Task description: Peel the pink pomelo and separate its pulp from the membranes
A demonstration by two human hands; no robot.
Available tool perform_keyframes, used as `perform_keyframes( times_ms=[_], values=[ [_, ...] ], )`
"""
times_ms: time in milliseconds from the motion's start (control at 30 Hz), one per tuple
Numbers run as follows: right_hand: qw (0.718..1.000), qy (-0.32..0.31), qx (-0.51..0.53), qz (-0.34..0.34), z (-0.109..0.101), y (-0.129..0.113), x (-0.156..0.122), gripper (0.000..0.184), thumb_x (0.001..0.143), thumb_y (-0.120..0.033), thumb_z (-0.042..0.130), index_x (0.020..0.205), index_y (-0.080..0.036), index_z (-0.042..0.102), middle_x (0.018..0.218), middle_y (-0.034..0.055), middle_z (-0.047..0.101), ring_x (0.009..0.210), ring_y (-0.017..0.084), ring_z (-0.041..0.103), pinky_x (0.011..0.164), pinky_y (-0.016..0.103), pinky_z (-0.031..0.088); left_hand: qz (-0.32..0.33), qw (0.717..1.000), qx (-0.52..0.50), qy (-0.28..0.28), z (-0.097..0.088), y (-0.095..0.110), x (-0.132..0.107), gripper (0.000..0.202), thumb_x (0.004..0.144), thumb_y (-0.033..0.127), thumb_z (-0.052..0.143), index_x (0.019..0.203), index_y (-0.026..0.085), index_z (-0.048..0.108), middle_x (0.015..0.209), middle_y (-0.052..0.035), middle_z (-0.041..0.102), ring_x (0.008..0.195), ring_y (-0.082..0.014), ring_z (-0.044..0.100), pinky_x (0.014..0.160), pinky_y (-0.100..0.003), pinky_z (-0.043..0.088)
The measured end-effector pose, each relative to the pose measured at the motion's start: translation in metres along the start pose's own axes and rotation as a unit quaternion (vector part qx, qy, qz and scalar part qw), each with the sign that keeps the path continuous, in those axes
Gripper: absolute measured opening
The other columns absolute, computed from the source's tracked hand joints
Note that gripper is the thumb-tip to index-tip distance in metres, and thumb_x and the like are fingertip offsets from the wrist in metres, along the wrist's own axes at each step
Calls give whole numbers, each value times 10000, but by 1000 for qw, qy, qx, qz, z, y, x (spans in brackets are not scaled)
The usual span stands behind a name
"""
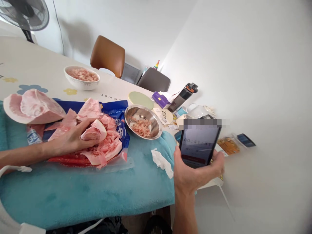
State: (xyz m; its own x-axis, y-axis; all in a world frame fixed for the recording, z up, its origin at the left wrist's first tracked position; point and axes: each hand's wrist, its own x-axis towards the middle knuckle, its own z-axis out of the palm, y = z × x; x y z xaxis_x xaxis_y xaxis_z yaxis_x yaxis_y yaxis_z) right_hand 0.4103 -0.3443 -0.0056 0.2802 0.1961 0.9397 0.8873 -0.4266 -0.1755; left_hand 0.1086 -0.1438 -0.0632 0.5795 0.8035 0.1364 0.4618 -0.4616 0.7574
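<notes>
My left hand [73, 138] is closed around a pomelo piece [95, 131] with pale rind and pink flesh. Beneath it, torn pink pomelo peel and membrane [107, 146] lie heaped on a blue and red plastic bag [123, 130]. A large chunk of pomelo [36, 105] with thick rind rests left of the heap. On the right, my right hand [195, 172] grips a smartphone [200, 146] upright, its lit screen showing a timer. A steel bowl [156, 130] beside the heap holds small shreds of pomelo pulp [141, 127].
A white bowl [83, 85] of pomelo pulp stands further back. A teal towel [97, 191] covers the near table, with a crumpled tissue [162, 162] on it. Behind are a green lid-like disc [140, 99], purple tissue box [161, 100], dark bottle [181, 97] and fan [24, 13].
</notes>
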Motion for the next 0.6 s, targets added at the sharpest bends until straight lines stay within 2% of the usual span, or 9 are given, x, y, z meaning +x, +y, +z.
perform_keyframes(
  times_ms=[100, 200, 400, 600],
  values=[
    [999, -12, -11, 31, 10, -1, 9, 1011, 650, -380, 850, 1453, -86, 310, 1271, 232, 466, 1249, 450, 431, 1003, 634, 449, 4, 1000, 1, 0, 0, 1, -1, 697, 704, 709, 575, 1295, 350, 491, 1013, 68, 711, 946, -251, 704, 868, -410, 609],
    [998, -30, -21, 50, 24, 1, 18, 950, 674, -398, 829, 1418, -64, 342, 1292, 258, 473, 1232, 446, 447, 1013, 620, 432, 8, 1000, 4, 3, 0, 1, -2, 699, 726, 705, 561, 1324, 356, 471, 1028, 56, 712, 981, -261, 703, 860, -411, 610],
    [999, -32, -37, -14, 53, 16, 18, 919, 750, -407, 773, 1441, -57, 277, 1309, 275, 476, 1197, 435, 468, 980, 601, 446, -2, 1000, 5, -9, 1, -1, 0, 714, 705, 686, 585, 1310, 321, 479, 914, 71, 711, 879, -239, 717, 829, -372, 614],
    [997, -15, -53, -44, 66, 24, 15, 894, 796, -391, 736, 1465, -96, 220, 1286, 255, 466, 1190, 441, 476, 956, 596, 458, -12, 1000, -4, -17, 0, 2, 0, 728, 704, 679, 568, 1336, 329, 476, 915, 68, 708, 888, -240, 714, 797, -366, 600]
  ],
)
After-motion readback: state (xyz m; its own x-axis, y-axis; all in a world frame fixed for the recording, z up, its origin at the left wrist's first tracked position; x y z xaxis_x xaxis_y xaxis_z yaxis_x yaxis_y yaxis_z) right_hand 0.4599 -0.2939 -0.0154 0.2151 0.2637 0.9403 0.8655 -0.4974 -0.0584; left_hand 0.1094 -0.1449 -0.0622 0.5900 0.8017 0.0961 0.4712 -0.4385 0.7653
